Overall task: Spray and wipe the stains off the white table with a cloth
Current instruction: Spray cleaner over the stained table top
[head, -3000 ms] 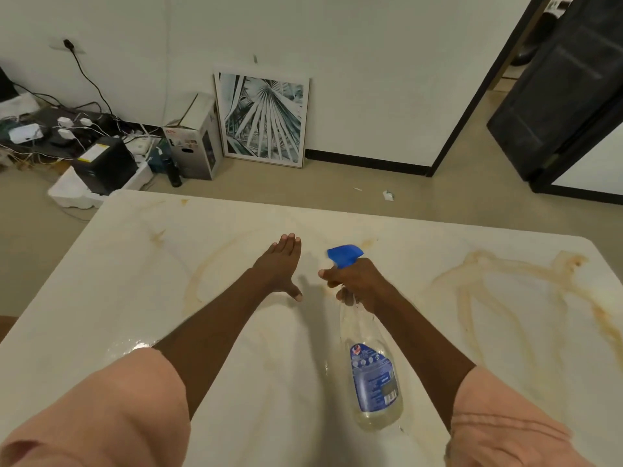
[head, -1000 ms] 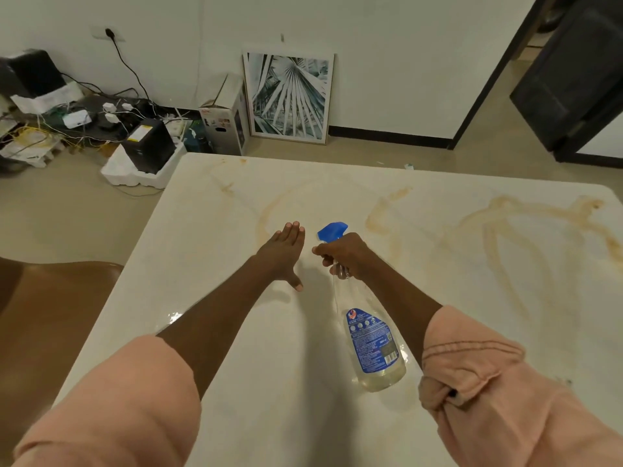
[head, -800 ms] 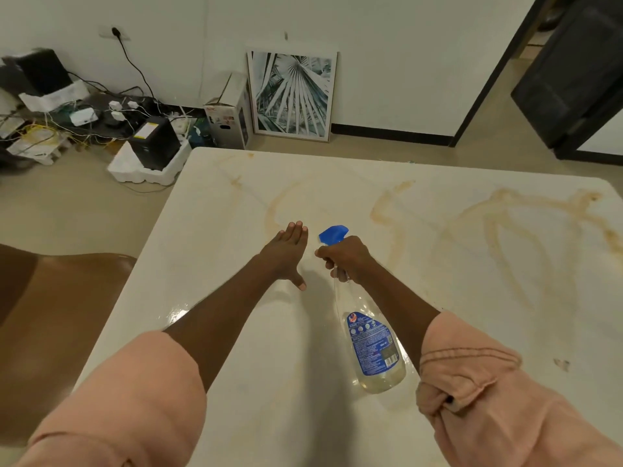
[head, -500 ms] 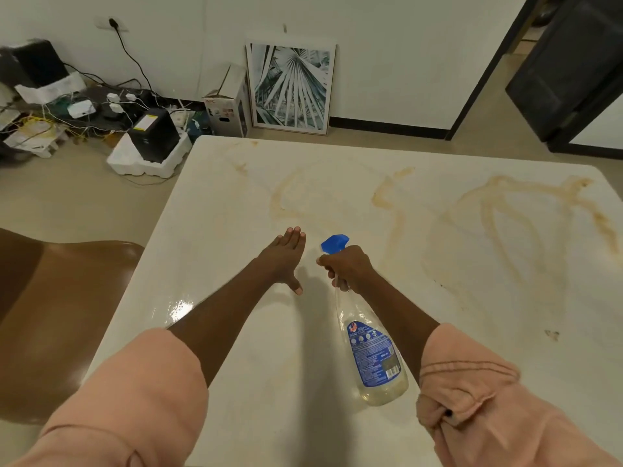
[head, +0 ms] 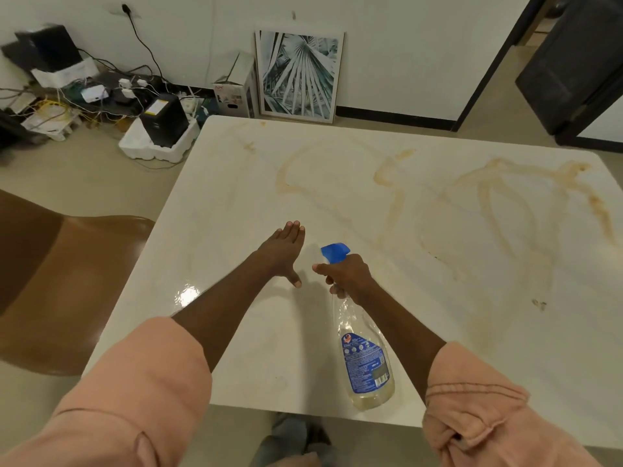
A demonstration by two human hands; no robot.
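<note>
Near table (head: 236,183) front edge:
right hand (head: 349,273): clenched around spray bottle (head: 365,362) neck
left hand (head: 281,252): flat, empty
stains (head: 499,203): far right corner

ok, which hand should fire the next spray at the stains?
Right. The right hand already grips the spray bottle at its neck, behind the blue nozzle, which points toward the brown stains farther up the table. The left hand is open, palm down, holding nothing.

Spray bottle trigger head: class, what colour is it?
Blue. The spray bottle's trigger head sits above the right hand gripping the clear neck, seen best in the head view.
</note>
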